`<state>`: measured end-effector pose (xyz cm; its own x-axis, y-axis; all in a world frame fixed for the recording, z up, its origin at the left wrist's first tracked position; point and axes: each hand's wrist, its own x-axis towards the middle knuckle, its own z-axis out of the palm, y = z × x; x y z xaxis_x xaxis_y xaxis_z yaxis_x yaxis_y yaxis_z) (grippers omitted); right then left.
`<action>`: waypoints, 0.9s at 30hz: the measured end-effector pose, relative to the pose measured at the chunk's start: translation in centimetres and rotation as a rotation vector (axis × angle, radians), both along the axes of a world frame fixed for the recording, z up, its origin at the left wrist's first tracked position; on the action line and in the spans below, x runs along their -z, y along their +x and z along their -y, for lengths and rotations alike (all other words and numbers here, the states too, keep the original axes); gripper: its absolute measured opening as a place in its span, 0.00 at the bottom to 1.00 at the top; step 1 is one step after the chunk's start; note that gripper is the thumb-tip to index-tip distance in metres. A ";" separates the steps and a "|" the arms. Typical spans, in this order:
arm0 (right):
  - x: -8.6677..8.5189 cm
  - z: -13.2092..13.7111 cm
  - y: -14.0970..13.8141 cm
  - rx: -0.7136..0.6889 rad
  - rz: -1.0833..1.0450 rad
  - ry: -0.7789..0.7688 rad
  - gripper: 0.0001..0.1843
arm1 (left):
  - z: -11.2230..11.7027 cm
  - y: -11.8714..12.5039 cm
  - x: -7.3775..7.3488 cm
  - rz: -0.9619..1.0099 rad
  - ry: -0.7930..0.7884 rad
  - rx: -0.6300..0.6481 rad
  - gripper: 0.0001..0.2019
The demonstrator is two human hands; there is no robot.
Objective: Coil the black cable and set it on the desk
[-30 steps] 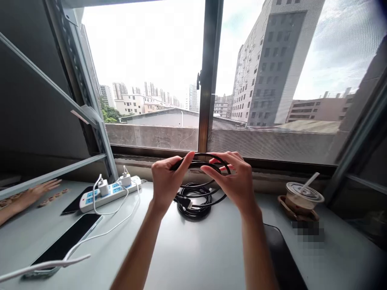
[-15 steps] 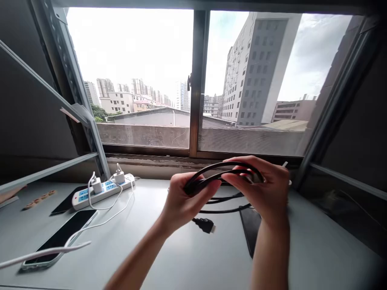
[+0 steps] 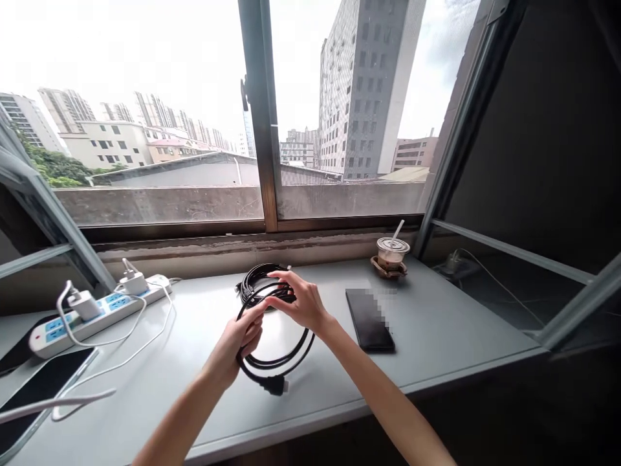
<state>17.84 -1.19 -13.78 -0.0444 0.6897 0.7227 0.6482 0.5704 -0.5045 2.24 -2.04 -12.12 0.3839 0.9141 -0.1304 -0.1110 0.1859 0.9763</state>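
Both my hands hold a black HDMI cable [image 3: 286,360] wound into loose loops above the table. My left hand [image 3: 237,340] is closed around the left side of the loops. At the top of the coil, my right hand [image 3: 301,299] pinches the cable between thumb and fingers, close to the left thumb. The cable's plug [image 3: 275,385] hangs at the bottom of the loops, its metal end pointing right. Just behind my hands, another coiled black cable [image 3: 252,279] lies on the table, partly hidden by the right hand.
A black phone [image 3: 369,320] lies right of my hands. Behind it stands a lidded cup with a straw [image 3: 392,252] in a brown holder. On the left are a power strip [image 3: 104,314] with white chargers and cords, and another phone [image 3: 43,395]. The window [image 3: 272,129] is beyond the table.
My view has swung to the right, bringing the cup and the second coil into sight. The hands have come closer together, and the held loops now hang lower and rounder.
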 end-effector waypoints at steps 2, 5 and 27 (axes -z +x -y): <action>0.7 -1.2 0.0 0.019 0.117 0.023 0.24 | -1.4 -0.7 0.0 0.032 -0.081 0.096 0.20; 1.5 -2.9 0.2 0.064 0.282 0.024 0.26 | -3.2 -1.4 -0.1 0.090 -0.120 0.114 0.18; 6.3 -4.1 3.0 0.511 0.224 -0.549 0.19 | -9.8 -0.4 9.4 -0.241 0.512 0.139 0.16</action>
